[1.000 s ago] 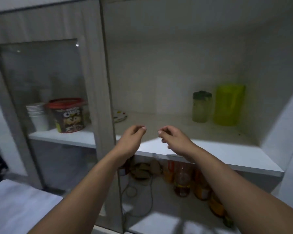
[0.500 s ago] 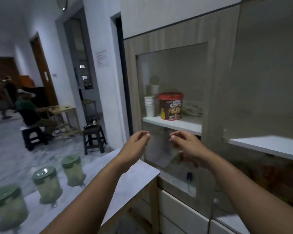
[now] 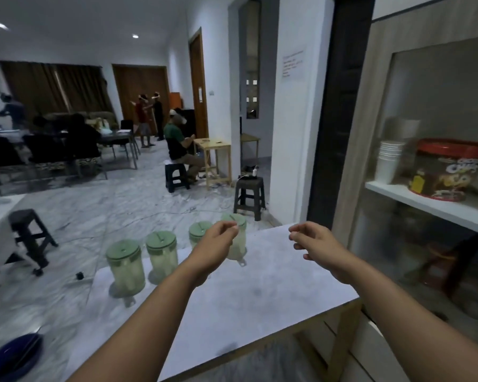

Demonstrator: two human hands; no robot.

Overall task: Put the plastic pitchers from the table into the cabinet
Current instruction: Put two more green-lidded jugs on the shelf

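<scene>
Several clear plastic pitchers with green lids stand in a row along the far edge of the white table [image 3: 260,293]: the leftmost pitcher [image 3: 125,267], a second pitcher [image 3: 162,255], a third pitcher [image 3: 198,232] and the rightmost pitcher [image 3: 239,244]. My left hand [image 3: 218,246] hovers in front of the rightmost pitcher, fingers loosely curled, holding nothing. My right hand [image 3: 315,244] floats over the table's right part, also empty with fingers apart. The cabinet [image 3: 398,106] stands at the right behind glass.
On the cabinet shelf [image 3: 431,205] sit a stack of white cups [image 3: 388,161] and a red-lidded tub [image 3: 450,169]. Black stools [image 3: 250,197] [image 3: 28,235] stand on the marble floor. A seated person [image 3: 178,144] and others are farther back. A blue dish [image 3: 14,354] lies low left.
My view has swung left from the open cabinet shelf to the table with the pitchers. Both empty hands have stayed out in front and now hang over the table.
</scene>
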